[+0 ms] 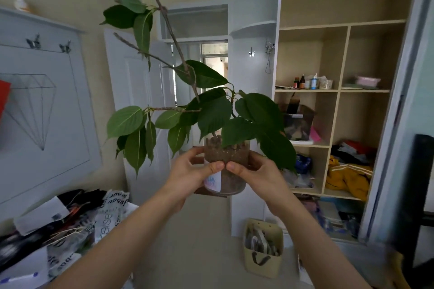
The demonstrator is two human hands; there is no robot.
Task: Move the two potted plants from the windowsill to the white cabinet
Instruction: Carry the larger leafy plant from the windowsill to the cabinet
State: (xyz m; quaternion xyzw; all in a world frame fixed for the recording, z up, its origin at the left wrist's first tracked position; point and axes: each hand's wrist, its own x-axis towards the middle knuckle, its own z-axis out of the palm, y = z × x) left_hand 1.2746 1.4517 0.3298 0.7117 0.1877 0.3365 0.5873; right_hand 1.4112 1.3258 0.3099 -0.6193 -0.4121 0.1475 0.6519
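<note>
Head view: right of the potted plant [211, 110], an open shelf unit [338, 115] holds bottles [302, 82], a dark bin [297, 124] and heaped clothes [345, 176]. Below the plant, a beige basket [263, 265] on the floor is stuffed with flat items. The plant's clear pot [232, 155] is filled with brown pebbles. The left hand [187, 176] and right hand [256, 173] clasp the pot from either side, thumbs nearly meeting on its front, holding it in the air. A white door [136, 91] stands behind the plant.

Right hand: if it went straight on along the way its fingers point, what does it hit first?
The clear pot: the right hand is curled round its side, so contact is immediate. Its thumb points at the left hand, thumb tips almost touching. What lies beyond the pot is unclear in depth.
</note>
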